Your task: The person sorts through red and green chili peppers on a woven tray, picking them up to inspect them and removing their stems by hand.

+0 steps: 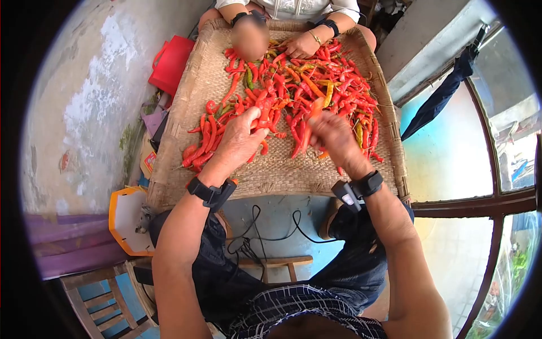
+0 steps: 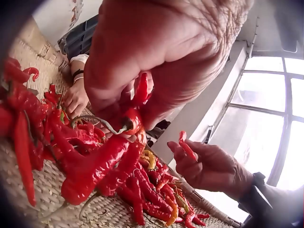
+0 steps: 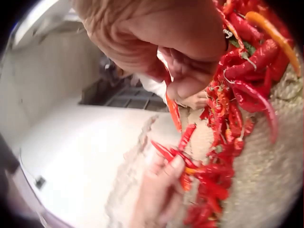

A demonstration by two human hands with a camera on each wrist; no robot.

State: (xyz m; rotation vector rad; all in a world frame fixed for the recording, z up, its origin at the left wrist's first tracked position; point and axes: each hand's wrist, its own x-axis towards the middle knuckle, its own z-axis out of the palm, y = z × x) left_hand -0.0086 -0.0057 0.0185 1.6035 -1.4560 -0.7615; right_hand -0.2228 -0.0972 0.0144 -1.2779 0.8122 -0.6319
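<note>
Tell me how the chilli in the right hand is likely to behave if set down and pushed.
The chilli is probably light, being slim and held in just the fingers of the right hand. Its end juts from them without drooping, so I'd expect it fairly stiff. Its narrow shape suggests it may roll, perhaps unevenly.

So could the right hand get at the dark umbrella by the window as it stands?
Probably not without shifting: the umbrella hangs beyond the tray's right rim, well away from the right hand, which also pinches a red pepper. Nothing visible blocks above the rim.
</note>
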